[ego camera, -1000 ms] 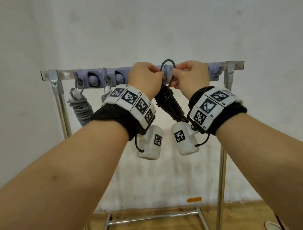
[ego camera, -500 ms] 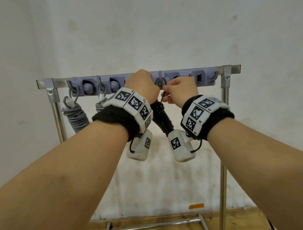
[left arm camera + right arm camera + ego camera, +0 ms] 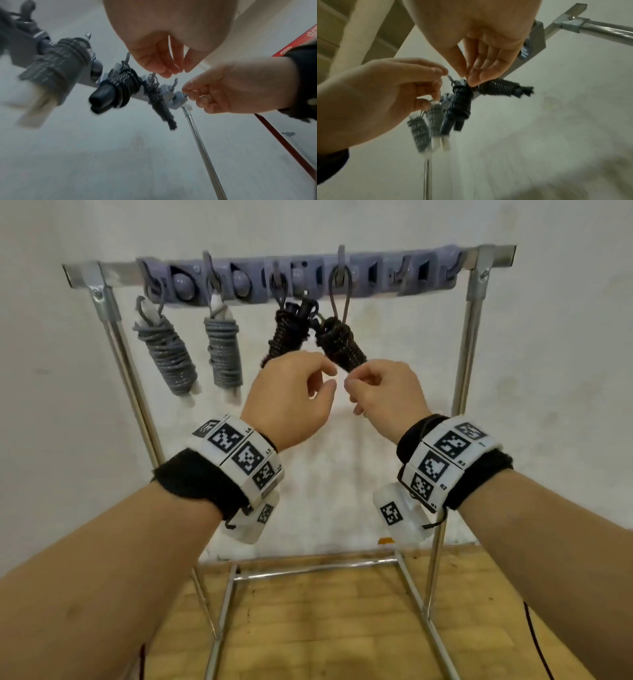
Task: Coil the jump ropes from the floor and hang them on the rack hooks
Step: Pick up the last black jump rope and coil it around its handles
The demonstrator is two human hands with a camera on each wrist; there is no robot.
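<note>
A metal rack (image 3: 474, 313) is standing on a wood-patterned floor (image 3: 308, 621) against a white wall (image 3: 308, 224), its top rail carrying a lilac hook strip (image 3: 394, 273). Both hands are hovering in front of the rack below the strip, close together but not touching. The left hand (image 3: 291, 402) is hanging loosely curled, thumb and fingertips apart, holding nothing. The right hand (image 3: 383, 395) is likewise loosely curled and empty, its fingertips just beside the lower end of the nearest bundle; whether they are touching it cannot be told. Four coiled jump ropes are hanging from the hooks along the left and middle of the strip: two grey ropes (image 3: 168, 354) with pale handles toward the left end, and two black ropes (image 3: 339, 344) near the middle. The rightmost black bundle is hanging by a long loop, tilted, its upper end touching its black neighbour.
</note>
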